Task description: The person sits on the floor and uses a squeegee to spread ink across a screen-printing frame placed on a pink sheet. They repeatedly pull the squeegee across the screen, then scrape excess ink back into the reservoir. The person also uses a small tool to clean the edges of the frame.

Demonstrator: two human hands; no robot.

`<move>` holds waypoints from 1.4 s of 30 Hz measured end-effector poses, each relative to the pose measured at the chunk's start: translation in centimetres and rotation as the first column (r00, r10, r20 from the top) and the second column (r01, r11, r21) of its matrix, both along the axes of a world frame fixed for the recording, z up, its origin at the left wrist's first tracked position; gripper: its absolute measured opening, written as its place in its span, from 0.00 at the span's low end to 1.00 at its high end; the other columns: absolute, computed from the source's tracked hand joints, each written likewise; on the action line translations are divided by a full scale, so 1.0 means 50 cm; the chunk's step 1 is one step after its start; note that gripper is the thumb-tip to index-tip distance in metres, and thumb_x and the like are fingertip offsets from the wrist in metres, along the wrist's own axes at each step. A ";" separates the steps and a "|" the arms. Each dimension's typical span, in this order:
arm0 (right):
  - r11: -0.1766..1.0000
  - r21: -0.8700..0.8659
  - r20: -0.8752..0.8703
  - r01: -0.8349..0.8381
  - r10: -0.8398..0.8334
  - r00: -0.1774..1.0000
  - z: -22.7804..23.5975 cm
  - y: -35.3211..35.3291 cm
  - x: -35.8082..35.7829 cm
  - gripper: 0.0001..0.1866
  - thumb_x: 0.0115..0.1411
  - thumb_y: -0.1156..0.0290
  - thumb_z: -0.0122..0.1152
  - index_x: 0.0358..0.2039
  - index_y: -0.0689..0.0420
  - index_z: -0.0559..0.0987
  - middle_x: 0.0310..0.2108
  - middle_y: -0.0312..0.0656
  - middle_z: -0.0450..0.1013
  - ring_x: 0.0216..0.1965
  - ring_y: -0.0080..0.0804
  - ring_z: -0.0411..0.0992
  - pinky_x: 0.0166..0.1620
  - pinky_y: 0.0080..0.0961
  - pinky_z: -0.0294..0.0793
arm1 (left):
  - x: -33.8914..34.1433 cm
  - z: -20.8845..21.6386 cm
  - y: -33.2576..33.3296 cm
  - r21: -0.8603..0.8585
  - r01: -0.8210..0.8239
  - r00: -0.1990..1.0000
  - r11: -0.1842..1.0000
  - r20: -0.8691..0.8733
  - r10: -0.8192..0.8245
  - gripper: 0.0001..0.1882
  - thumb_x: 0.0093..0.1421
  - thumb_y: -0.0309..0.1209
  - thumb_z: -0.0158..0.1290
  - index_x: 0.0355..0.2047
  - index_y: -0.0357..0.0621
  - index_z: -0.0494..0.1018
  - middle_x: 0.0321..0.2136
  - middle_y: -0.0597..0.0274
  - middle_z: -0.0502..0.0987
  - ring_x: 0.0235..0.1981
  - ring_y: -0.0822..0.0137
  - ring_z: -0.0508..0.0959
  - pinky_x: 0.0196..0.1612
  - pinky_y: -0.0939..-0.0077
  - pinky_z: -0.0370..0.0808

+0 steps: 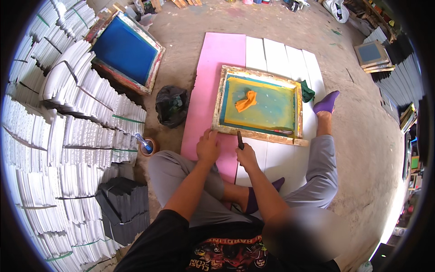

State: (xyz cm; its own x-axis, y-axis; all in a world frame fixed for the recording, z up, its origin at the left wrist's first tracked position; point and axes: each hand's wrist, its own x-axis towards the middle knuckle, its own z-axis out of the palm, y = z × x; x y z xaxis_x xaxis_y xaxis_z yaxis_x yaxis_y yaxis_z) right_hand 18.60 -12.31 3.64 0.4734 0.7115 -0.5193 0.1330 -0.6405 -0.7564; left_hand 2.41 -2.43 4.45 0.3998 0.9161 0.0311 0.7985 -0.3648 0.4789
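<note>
I see the frame (260, 134) lying across a pink board (222, 52) and white boards (272, 158), an orange cloth (246, 101) resting on its mesh (274, 109). My right hand (247, 157) has its grip wrapped around a dark tool (240, 139), which points up at the frame's near edge. My left hand (208, 146) is at the near left corner; whether its grip holds the wood, I can't tell.
</note>
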 end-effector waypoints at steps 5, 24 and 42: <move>0.999 -0.044 0.010 0.028 -0.028 1.000 -0.008 0.020 0.020 0.13 0.66 0.65 0.60 0.37 0.65 0.75 0.24 0.44 0.75 0.20 0.33 0.77 0.19 0.33 0.74 | 0.022 0.007 -0.006 0.053 0.050 0.998 0.997 0.045 -0.052 0.27 0.56 0.32 0.63 0.58 0.53 0.75 0.63 0.55 0.70 0.49 0.44 0.80 0.48 0.49 0.80; 0.969 -0.244 0.212 -0.043 0.097 0.972 0.026 0.060 0.024 0.16 0.64 0.65 0.57 0.39 0.69 0.78 0.29 0.56 0.78 0.29 0.47 0.79 0.29 0.41 0.76 | 0.029 0.004 0.003 -0.005 0.037 0.988 0.999 0.152 -0.036 0.24 0.56 0.33 0.64 0.55 0.51 0.76 0.62 0.54 0.70 0.47 0.43 0.80 0.46 0.50 0.81; 0.996 -0.056 -0.173 0.075 -0.083 0.981 0.043 0.025 0.035 0.05 0.56 0.77 0.61 0.34 0.61 0.78 0.24 0.45 0.77 0.19 0.34 0.76 0.21 0.33 0.75 | 0.035 0.021 0.004 -0.033 -0.003 0.991 0.999 0.135 0.007 0.22 0.59 0.34 0.63 0.54 0.51 0.78 0.61 0.56 0.72 0.48 0.43 0.80 0.50 0.50 0.79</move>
